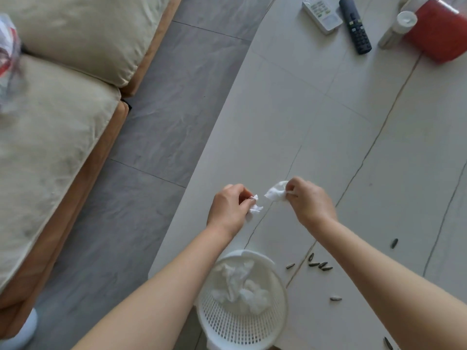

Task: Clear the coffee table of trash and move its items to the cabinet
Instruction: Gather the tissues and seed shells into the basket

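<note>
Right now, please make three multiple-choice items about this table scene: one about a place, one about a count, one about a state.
1. Where is the white basket?
A. at the coffee table's near edge, below the hands
B. on the sofa
C. beside the red box

2. How many remote controls lie on the coffee table?
A. none
B. two
C. four

3. What is the left hand doing?
A. lying flat on the table
B. pinching a tissue scrap
C. holding a remote

Key: 1 A, the basket sits under the forearms with crumpled tissues inside. 2 B, a white remote and a black remote lie at the far end. 3 B, its fingers close on a tissue scrap; the right hand pinches another tissue piece.
</note>
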### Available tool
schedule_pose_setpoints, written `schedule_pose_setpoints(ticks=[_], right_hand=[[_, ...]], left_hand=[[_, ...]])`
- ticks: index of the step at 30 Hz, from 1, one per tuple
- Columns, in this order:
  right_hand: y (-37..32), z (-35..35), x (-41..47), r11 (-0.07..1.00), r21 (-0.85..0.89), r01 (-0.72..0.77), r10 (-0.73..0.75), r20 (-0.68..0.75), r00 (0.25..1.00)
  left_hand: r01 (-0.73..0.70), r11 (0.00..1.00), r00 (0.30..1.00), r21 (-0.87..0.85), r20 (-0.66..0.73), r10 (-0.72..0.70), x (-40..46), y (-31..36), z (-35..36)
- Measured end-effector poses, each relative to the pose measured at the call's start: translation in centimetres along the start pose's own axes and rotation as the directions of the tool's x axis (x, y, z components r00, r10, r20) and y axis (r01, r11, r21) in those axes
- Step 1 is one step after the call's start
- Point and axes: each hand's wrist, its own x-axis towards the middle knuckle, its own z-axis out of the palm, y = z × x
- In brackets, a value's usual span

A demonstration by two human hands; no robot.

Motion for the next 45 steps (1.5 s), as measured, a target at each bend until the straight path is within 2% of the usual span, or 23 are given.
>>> schedule_pose_setpoints(ticks=[5, 10, 14, 20, 28, 37, 42, 45], right_hand=[[-2.3, -1.3, -10.1, 0.986, 0.166, 0.018, -0.011, -0.048, 0.999], [-3.8, -1.1, -17.9, 0.947, 0.32, 0.026, -0.017, -0.032, 0.999], [-3.9, 0.4, -22.0, 0.921, 0.388, -0.032, 0.019, 0.037, 0.999], [-3.4, 1.6, -24.5, 0.902, 0.41, -0.136, 0.037, 0.241, 0.97], [0.7, -0.3, -24.6, 0.927, 0.313, -0.209, 0.138, 0.236, 0.962], [11.9, -4.6, -24.8, 0.898, 0.148, -0.413, 0.376, 0.228, 0.898], [17.3, -6.4, -21.7, 0.919, -0.017, -0.394, 0.386, 0.251, 0.888], [19.4, -7.3, -18.8, 0.94, -0.09, -0.33, 0.341, 0.221, 0.914]], left_hand=[[-0.002, 1.0, 0.999, -0.011, -0.032, 0.001, -8.0, -0.6, -1.8], [0.035, 0.998, 0.999, 0.054, -0.018, -0.034, -14.4, -1.9, -2.4], [0.083, 0.996, 0.996, 0.033, -0.033, -0.081, -17.4, -2.6, -2.4], [0.101, 0.993, 0.994, 0.066, 0.037, -0.103, -18.8, -3.6, -1.6], [0.037, 0.993, 0.991, 0.111, 0.127, -0.051, -18.9, -2.2, 0.0], [-0.14, 0.977, 0.954, 0.159, 0.288, 0.09, -18.1, 5.2, 7.2], [-0.09, 0.937, 0.931, 0.339, 0.362, -0.041, -15.6, 6.0, 12.1], [-0.023, 0.875, 0.933, 0.484, 0.324, -0.155, -13.9, 5.1, 14.3]])
